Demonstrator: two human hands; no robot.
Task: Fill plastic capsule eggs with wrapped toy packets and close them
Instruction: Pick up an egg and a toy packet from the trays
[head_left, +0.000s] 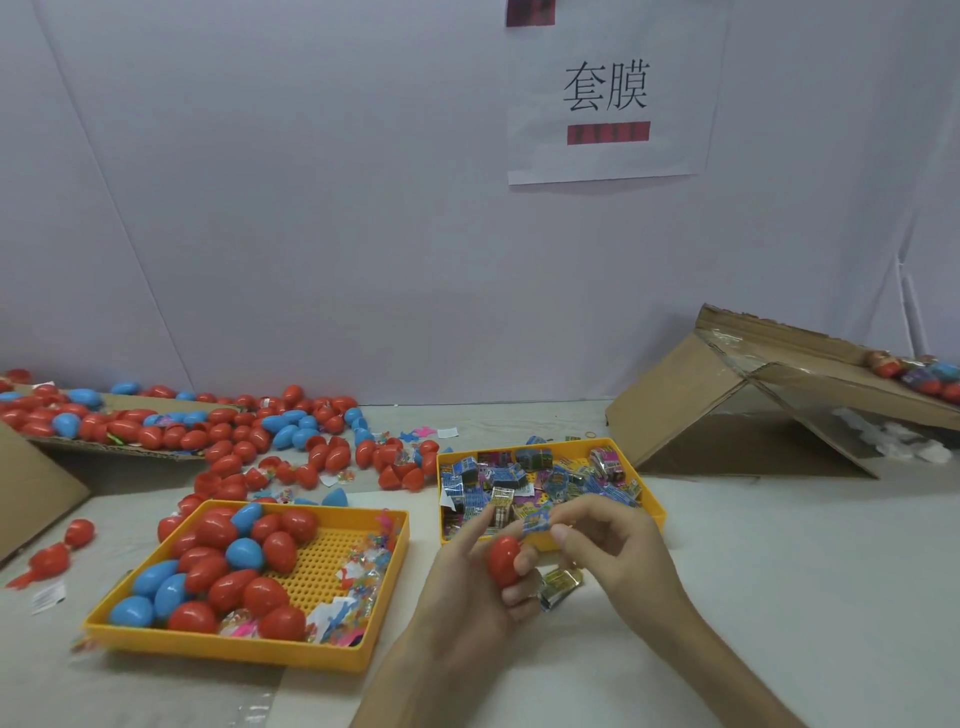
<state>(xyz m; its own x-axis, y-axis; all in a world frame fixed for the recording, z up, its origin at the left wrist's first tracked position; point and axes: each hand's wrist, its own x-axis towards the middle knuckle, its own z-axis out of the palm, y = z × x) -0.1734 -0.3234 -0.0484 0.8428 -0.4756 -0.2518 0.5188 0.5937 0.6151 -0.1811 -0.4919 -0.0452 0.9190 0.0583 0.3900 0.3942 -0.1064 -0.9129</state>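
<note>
Left hand (467, 590) curls round one red capsule egg (503, 561); right hand (610, 545) pinches one blue packet (537, 519) at its 12 o'clock. Two trays: egg tray (234, 648) at 9 o'clock, packet tray (647, 491) at 12.

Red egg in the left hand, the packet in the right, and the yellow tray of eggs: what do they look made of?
Red egg: hard plastic, likely; smooth, glossy highlight. Packet: thin printed film or foil, probably; crinkled, colourful print. Yellow tray: moulded plastic, seemingly; uniform colour, perforated floor.
</note>
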